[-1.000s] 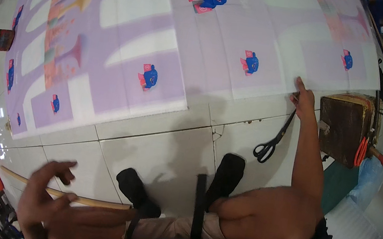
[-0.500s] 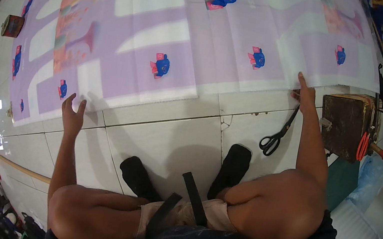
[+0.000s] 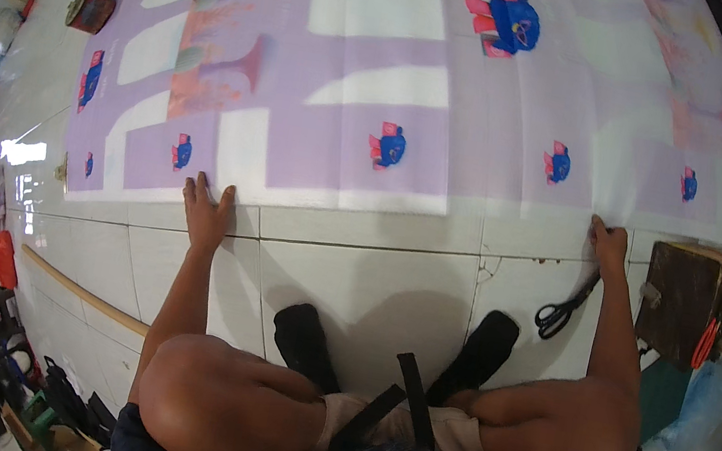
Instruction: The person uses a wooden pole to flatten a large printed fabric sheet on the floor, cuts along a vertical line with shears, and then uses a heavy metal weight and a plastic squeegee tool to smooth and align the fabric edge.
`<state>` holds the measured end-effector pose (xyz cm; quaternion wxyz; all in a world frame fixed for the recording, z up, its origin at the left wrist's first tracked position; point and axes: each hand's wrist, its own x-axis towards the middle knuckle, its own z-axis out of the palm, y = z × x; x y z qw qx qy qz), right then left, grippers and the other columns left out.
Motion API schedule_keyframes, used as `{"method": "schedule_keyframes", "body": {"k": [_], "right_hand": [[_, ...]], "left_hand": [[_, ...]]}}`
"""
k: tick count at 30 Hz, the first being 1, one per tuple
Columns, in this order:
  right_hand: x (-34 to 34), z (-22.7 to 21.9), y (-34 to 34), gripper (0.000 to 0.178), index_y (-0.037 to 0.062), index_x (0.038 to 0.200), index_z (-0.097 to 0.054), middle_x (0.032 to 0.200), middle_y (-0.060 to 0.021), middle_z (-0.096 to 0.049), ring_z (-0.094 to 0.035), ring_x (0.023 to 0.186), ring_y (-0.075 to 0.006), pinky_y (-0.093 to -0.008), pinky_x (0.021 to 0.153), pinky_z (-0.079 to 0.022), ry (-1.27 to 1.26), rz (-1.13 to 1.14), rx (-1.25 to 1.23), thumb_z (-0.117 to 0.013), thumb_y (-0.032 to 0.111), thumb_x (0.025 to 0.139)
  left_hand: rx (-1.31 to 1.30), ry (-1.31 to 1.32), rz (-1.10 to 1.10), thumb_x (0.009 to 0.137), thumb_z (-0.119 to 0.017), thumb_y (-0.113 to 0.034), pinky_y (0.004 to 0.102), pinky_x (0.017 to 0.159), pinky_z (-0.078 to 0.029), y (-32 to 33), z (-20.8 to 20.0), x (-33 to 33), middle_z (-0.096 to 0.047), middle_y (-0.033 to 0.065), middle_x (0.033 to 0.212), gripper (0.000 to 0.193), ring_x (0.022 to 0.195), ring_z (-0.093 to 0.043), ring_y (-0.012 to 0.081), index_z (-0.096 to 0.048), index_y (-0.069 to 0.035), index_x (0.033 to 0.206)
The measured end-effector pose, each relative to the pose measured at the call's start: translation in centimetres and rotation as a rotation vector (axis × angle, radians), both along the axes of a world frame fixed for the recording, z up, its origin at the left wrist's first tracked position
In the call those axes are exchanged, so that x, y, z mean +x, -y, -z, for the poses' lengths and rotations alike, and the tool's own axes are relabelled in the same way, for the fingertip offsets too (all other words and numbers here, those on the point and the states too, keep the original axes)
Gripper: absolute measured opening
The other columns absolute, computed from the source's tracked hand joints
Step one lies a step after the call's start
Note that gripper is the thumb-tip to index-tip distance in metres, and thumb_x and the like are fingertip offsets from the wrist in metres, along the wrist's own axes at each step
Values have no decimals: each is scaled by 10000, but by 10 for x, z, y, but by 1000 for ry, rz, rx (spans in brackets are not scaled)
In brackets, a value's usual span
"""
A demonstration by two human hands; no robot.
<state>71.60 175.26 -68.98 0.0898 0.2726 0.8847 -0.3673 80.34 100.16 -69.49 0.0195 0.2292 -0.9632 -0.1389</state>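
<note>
A tin [image 3: 90, 11] stands, perhaps as weight, at the left side of the sheet [image 3: 406, 71], which lies on the floor [image 3: 372, 275]. The left hand [image 3: 208, 215], fingers apart, holding nothing, touches its near edge, seemingly to steady it. Scissors [image 3: 559, 314] lie beside the right hand [image 3: 608, 246], perhaps for easy reach; that hand is half curled at the same edge, whether gripping I cannot tell.

Lilac-and-white printed sheeting [image 3: 310, 160] with blue-and-pink cartoon figures [image 3: 514, 27] lies spread out, lightly creased, across white floor tiles [image 3: 400, 280].
</note>
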Motion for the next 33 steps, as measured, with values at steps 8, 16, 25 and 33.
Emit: {"method": "schedule_keyframes", "body": {"k": [8,16,25,33], "right_hand": [[-4,4,0,315,20,798,-560,664,-47,-582,-539,557,-134,-301,514,-426,1,93,-5,-687,280,922],[-5,-3,13,340,59,772,-530,685,-33,-560,-527,600,-136,-316,555,-434,23,178,-33,-663,324,939],[0,6,0,332,85,759,-496,640,-7,-507,-471,545,-105,-277,506,-405,-61,106,-78,-640,305,962],[0,12,-1,338,49,746,-509,612,-15,-513,-472,516,-118,-303,482,-403,-117,180,-110,-660,273,950]], "left_hand": [[-15,-21,-28,887,-661,-488,526,1150,-254,-2,-5,7,-278,338,1508,825,1408,-243,502,-355,12,1468],[17,-36,-48,895,-650,-486,536,1162,-219,-8,-8,14,-236,304,1542,805,1430,-197,487,-352,-20,1480],[69,-60,90,861,-707,-452,528,1147,-249,-16,-16,11,-281,268,1534,779,1431,-224,458,-405,-49,1456],[84,-57,160,813,-760,-439,542,1137,-256,-17,-17,11,-288,276,1527,802,1418,-240,472,-434,-48,1433]]}}
